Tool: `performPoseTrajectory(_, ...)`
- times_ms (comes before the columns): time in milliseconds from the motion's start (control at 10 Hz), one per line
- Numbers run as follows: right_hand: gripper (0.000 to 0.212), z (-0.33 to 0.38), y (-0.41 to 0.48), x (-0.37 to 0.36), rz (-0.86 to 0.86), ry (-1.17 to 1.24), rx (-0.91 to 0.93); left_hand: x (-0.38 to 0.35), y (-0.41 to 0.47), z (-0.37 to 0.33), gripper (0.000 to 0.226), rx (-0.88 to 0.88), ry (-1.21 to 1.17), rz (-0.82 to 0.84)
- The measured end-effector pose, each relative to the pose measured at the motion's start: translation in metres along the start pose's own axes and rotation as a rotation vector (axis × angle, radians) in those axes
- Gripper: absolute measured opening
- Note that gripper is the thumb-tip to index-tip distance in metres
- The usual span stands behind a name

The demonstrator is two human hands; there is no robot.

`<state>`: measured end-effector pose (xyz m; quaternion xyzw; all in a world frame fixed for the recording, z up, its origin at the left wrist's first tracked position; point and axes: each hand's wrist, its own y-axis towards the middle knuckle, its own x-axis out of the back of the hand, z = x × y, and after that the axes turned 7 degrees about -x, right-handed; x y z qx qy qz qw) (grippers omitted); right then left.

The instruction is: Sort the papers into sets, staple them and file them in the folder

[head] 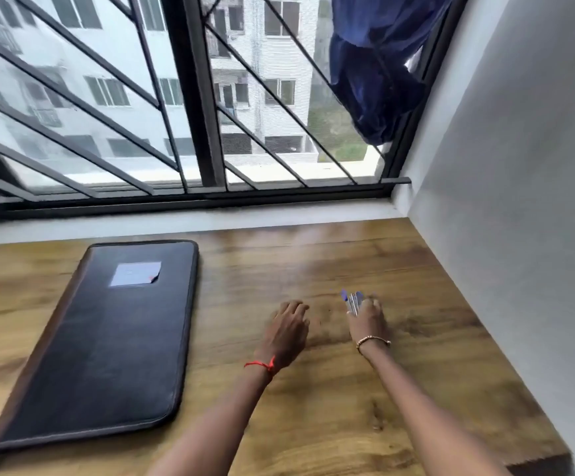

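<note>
A black zipped folder (pixel 107 338) lies closed on the left of the wooden table (pixel 313 424), with a pale label on its cover. My right hand (pixel 368 317) grips a small blue and silver stapler (pixel 353 301) right of the table's middle. My left hand (pixel 287 326) rests palm down on the wood just left of it, fingers loosely curled and holding nothing. No papers are in view.
A barred window (pixel 193 115) runs along the table's far side, with a blue cloth (pixel 375 70) hanging at its right. A grey wall (pixel 519 201) bounds the table on the right. The table's front right corner (pixel 554 455) is near.
</note>
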<state>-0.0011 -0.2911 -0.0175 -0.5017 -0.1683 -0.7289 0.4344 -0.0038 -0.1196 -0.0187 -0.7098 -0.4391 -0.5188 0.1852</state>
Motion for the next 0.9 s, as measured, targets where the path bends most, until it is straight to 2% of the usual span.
performPoseTrajectory(200,0.033,0.104,-0.068,-0.064,0.141,0.024,0.194,0.059,-0.060,0.081,0.035,0.102,0.097,-0.078)
performPoseTrajectory(300,0.034,0.136,-0.099,-0.090,0.170,0.006,0.233,0.081,-0.088,0.117,0.035,0.144,0.125,-0.147)
performPoseTrajectory(400,0.037,0.154,-0.122,-0.111,0.172,-0.023,0.228,0.099,-0.113,0.143,0.027,0.138,0.191,-0.143)
performPoseTrajectory(700,0.037,0.161,-0.151,-0.127,0.125,-0.133,0.131,0.106,-0.162,0.181,0.035,0.134,0.165,-0.085)
performPoseTrajectory(800,0.049,0.163,-0.158,-0.124,0.022,-0.189,0.159,0.108,-0.172,0.183,0.040,0.136,0.156,-0.073)
performPoseTrajectory(900,0.050,0.168,-0.171,-0.123,-0.058,-0.159,0.257,0.112,-0.175,0.179,0.049,0.143,0.169,-0.055)
